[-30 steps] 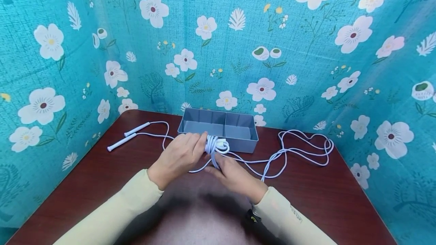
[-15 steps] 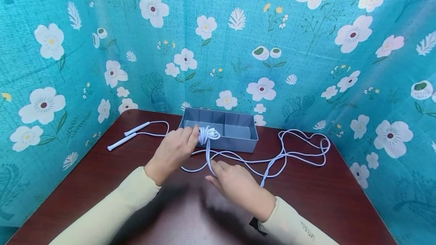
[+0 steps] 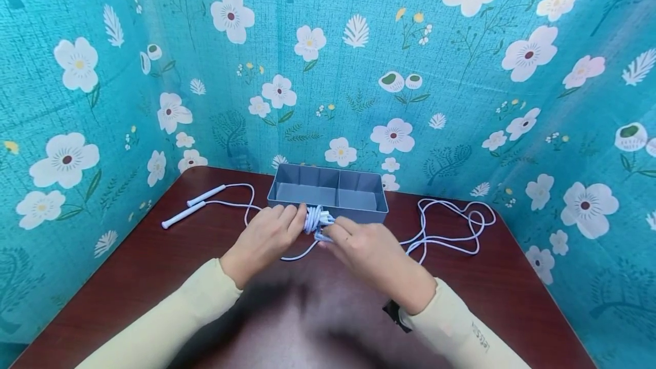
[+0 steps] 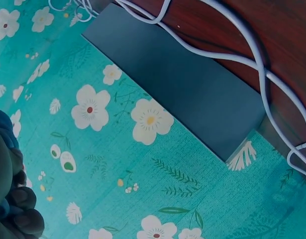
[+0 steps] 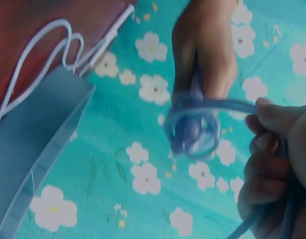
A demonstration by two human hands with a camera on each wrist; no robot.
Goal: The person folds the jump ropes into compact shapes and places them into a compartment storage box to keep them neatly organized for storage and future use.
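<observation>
Left grip (image 3: 266, 235): is holding the wound bundle (image 3: 314, 219), fingers curled closely round it with no gap showing.
Right grip (image 3: 371, 249): is pinching a strand (image 5: 237, 104) between thumb and curled fingers, just right of the left grip.
Bundle end: is sticking out between the two grips, its wraps crowding together; in the right wrist view a loop is standing off it.
Slip risk: a slackening left grip would probably be letting the wraps loosen.
Tug risk: hard pulling from the right grip could be dragging wraps off, since they are sitting near the protruding end.
Tray (image 3: 307, 192): is standing just beyond both grips on the tabletop (image 3: 169, 266); a wide swing could be knocking it.
Handles (image 3: 184, 215): are lying side by side, well left of the left grip, their cord running toward it.
Loose cord (image 3: 422, 221): is lying beyond and right of the right grip; its crossing loops could be snagging if pulled.
</observation>
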